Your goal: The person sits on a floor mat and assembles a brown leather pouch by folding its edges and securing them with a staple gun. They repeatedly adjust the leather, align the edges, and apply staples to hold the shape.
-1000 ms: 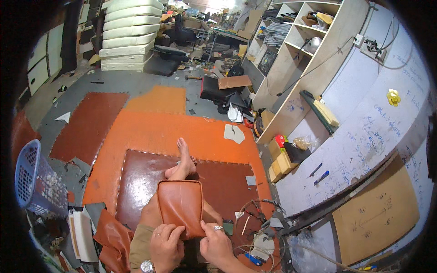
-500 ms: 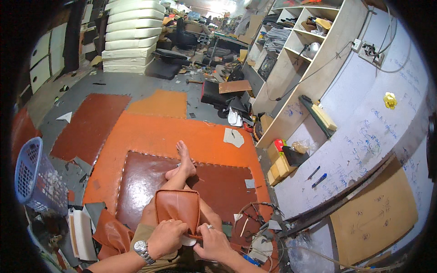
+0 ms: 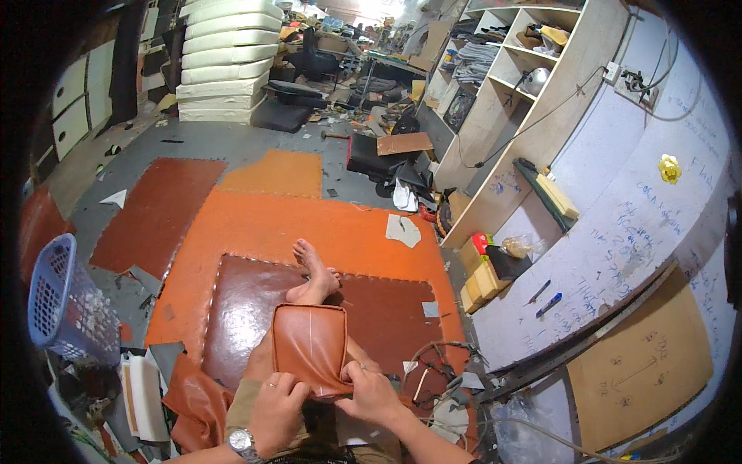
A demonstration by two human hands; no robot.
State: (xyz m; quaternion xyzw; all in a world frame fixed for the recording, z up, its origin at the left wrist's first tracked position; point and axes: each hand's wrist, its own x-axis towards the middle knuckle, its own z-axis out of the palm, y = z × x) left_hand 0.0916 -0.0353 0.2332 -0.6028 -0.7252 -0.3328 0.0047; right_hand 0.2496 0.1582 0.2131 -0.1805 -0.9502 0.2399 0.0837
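A small boxy cushion in brown leather rests on my lap between my knees, a pale line running down its top face. My left hand, with a metal watch at its wrist, pinches the cushion's near left edge. At the near right corner, the fingers and thumb of my right hand are closed on the leather. Creases fan out from there across the cover. What lies under the near edge is mostly hidden by my hands. Beside my left thigh is a loose piece of brown leather.
A blue plastic basket and a white foam piece stand to my left. Cables lie coiled at my right. A brown board leans on the marked white wall. Shelving rises far right; pale cushions are stacked far left.
The cushion has turned slightly and its top faces me more. My hands have moved apart along its near edge, and the white bit that showed between them is no longer visible there.
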